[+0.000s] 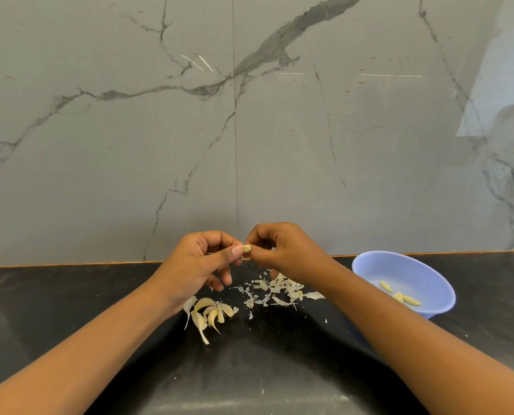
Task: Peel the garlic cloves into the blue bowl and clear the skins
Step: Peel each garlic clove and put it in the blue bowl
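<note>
Both hands meet above the dark counter, pinching one small garlic clove between their fingertips. My left hand grips it with thumb and forefinger; my right hand pinches its other end. Below my left hand lies a cluster of unpeeled cloves. A scatter of papery skins lies under my right hand. The blue bowl stands to the right, with three peeled cloves inside.
The black stone counter runs the full width, ending at a grey marble wall close behind the hands. Small skin flecks dot the counter near the piles.
</note>
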Tool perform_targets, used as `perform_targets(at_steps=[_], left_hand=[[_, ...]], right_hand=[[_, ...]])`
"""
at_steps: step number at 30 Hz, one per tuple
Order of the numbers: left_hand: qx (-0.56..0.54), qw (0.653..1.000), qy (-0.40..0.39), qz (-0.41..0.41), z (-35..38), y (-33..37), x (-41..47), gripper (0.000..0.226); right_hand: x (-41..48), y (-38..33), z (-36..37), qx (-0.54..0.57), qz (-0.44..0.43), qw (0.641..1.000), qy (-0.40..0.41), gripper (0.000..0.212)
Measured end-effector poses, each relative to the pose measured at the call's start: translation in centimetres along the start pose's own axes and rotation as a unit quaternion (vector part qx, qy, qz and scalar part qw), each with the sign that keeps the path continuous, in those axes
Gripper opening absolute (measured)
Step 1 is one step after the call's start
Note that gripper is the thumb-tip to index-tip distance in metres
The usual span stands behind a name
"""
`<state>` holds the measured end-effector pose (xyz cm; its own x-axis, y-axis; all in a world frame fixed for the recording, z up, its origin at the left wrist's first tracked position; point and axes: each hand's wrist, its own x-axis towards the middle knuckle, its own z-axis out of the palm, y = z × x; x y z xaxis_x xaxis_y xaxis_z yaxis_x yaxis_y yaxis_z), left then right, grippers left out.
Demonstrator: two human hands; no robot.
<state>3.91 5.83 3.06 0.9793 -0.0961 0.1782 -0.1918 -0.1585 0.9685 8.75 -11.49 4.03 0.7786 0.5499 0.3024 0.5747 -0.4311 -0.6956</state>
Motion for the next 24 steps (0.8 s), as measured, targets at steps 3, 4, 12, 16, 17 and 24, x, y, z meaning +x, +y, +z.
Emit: perform_targets(at_steps=[3,4,12,16,17,24], left_hand=[[0.017,1.0,0.004,0.015,0.1,-0.1,0.1,0.018],[0.023,1.0,0.013,0.016,0.0,-0.2,0.1,0.016],[0.048,0.997,0.054,0.026,-0.1,-0.5,0.3,0.012],[0.054,0.996,0.067,0.023,-0.2,-0.6,0.4,0.013],[0.057,0.996,0.069,0.023,-0.2,-0.7,0.4,0.011],[0.064,0.995,0.076,0.022,-0.2,-0.8,0.5,0.01]], right_hand=[[0.0,0.4,0.1,-0.061,0.009,0.997,-0.046,0.012],[0.1,0.5,0.0,-0.072,0.015,0.996,-0.044,0.012],[0.3,0.7,-1.9,-0.117,0.019,0.993,0.011,0.011],[0.5,0.8,-1.6,-0.083,0.052,0.995,-0.011,0.018],[0.5,0.6,-1.5,-0.053,0.059,0.997,-0.013,0.019],[-0.1,-0.4,-0.9,0.071,0.019,0.997,-0.014,0.01]])
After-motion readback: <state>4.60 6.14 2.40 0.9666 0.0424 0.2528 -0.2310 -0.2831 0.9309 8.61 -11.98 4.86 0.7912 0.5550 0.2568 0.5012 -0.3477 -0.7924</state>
